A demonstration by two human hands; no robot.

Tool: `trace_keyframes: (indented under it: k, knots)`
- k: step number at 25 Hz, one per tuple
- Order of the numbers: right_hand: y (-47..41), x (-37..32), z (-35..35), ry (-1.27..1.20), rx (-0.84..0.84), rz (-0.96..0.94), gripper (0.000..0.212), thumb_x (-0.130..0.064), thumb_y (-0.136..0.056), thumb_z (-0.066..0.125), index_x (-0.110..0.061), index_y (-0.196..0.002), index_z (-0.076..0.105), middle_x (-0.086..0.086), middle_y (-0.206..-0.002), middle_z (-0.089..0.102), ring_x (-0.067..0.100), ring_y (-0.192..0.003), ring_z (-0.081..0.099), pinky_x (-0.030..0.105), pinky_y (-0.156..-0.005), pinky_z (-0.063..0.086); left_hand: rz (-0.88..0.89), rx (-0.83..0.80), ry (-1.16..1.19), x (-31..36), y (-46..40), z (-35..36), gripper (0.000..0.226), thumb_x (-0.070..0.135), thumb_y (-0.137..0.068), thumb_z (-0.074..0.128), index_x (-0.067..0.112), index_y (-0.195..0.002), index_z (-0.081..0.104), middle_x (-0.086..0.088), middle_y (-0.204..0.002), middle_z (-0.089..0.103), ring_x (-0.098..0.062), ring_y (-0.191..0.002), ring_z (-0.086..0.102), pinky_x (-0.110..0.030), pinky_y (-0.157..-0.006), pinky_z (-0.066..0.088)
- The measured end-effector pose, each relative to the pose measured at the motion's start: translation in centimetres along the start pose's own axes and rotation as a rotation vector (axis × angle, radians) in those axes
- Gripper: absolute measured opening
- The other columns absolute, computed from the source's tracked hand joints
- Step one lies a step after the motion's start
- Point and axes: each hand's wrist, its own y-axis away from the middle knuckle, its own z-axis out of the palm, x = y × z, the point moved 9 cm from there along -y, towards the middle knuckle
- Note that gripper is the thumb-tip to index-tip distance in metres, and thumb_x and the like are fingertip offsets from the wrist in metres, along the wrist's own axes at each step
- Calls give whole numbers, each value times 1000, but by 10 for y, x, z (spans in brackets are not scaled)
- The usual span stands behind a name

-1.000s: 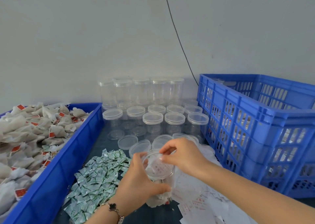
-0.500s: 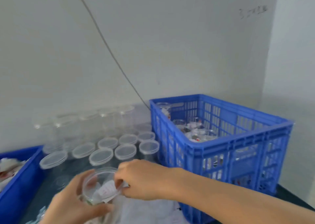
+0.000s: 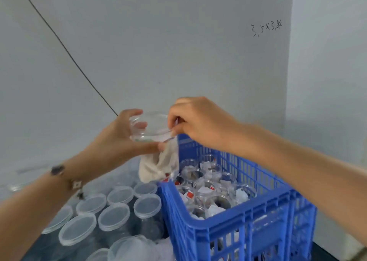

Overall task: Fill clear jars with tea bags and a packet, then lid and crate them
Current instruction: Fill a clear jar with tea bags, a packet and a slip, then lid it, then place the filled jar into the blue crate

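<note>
Lidding is nearly done on the filled jar, held above the blue crate's near-left corner, left hand gripping its neck, right hand's fingers pinching the lid; crating remains, and lidded empty jars wait on the worktop.

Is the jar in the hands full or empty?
Full. The clear jar held by the left hand shows white tea bags packed inside its wall.

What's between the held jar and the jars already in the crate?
Head view: only air and the blue crate near-left rim. The jar, gripped by both the left hand and right hand, hangs above it.
</note>
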Motion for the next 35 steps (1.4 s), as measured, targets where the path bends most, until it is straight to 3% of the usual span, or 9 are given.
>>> trace_keyframes:
  k: [3,6,8,10,17,20,25,29,35]
  knots:
    - [-21,43,13,166,-19,28,13,-2,-76,66,-15,-78,68,-13,-73,56,2,-70,58,11,-61,32,50,3,-196,-5,-46,23,87,68,-40,71,33,-118,51,11,-117,49,-5,-104,52,-22,-83,41]
    - [-40,91,65,301,-174,133,16,-1,-79,60,-15,-80,69,-1,-88,68,19,-86,62,24,-72,42,175,0,-768,-25,-76,59,38,57,-74,69,27,-97,65,5,-121,50,-17,-119,43,-34,-101,34]
    - [-45,117,106,300,-270,208,22,2,-81,54,-13,-82,69,5,-92,69,24,-88,63,30,-78,48,167,-79,-1094,-54,-90,87,27,47,-88,60,27,-105,66,7,-122,55,-18,-123,42,-41,-109,25]
    - [-40,130,145,339,-335,211,21,-1,-83,51,-10,-86,70,10,-97,68,29,-91,63,32,-78,47,120,-156,-1226,-85,-97,106,23,36,-94,53,26,-111,65,6,-119,59,-18,-122,46,-44,-113,19]
    - [-9,151,202,318,-377,167,19,3,-85,45,-6,-95,58,10,-105,55,30,-93,57,34,-70,41,80,-301,-1250,-127,-96,129,28,24,-101,41,21,-101,69,2,-100,67,-20,-100,59,-38,-112,23]
    - [-8,150,210,301,-356,166,19,4,-85,45,-6,-98,56,10,-107,54,28,-94,56,29,-69,35,61,-371,-1265,-130,-95,131,25,19,-101,40,19,-105,64,1,-106,66,-20,-106,59,-40,-115,20]
    - [-5,169,210,224,-325,258,19,1,-87,45,-8,-96,59,9,-106,59,27,-97,56,36,-79,44,43,-430,-1261,-132,-91,133,31,7,-98,40,22,-118,59,0,-111,65,-22,-109,58,-43,-113,24]
    - [-4,178,211,184,-317,304,28,-6,-90,46,-13,-112,63,5,-116,61,22,-105,56,30,-82,42,43,-413,-1225,-133,-91,131,31,9,-99,41,25,-121,56,-1,-112,65,-23,-111,57,-48,-108,27]
    - [0,186,215,178,-352,328,47,-7,-86,55,-24,-130,49,-2,-132,48,19,-110,55,30,-87,45,40,-401,-1229,-133,-95,134,32,14,-99,45,21,-129,54,-1,-124,62,-24,-119,53,-54,-111,20]
